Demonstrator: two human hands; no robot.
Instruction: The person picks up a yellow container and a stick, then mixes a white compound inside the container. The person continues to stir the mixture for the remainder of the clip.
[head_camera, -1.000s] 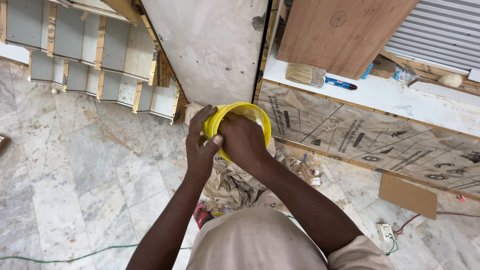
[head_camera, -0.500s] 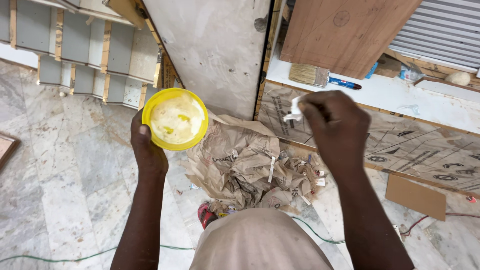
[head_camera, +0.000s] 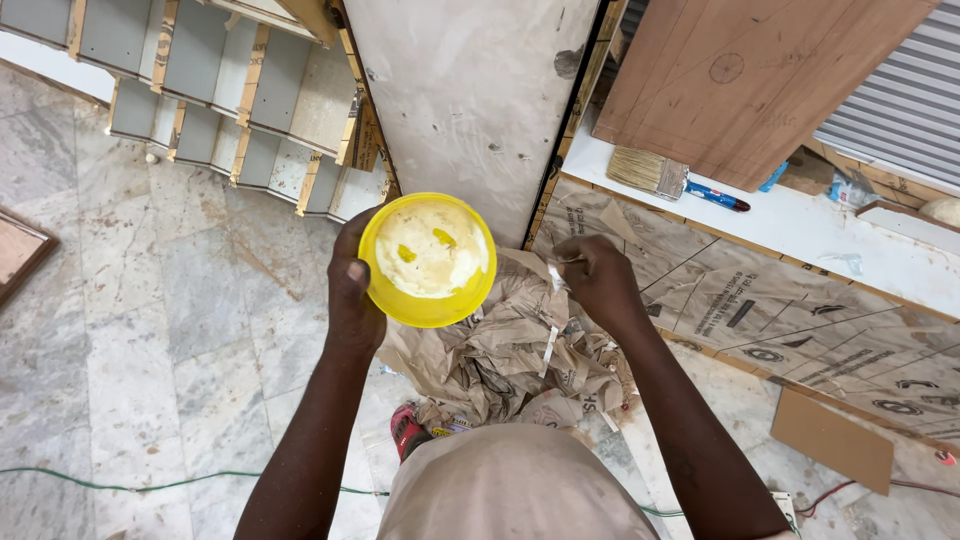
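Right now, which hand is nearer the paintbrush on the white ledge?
Right. The right hand is below and just left of the paintbrush, pinching a small pale scrap. The left hand is farther left, holding the yellow tub.

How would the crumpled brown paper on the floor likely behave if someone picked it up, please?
The crumpled brown paper is probably floppy and light, given its loose thin folds. Its torn edges suggest it may rip. It seems unlikely to roll, since it lies in a slack heap on the marble floor.
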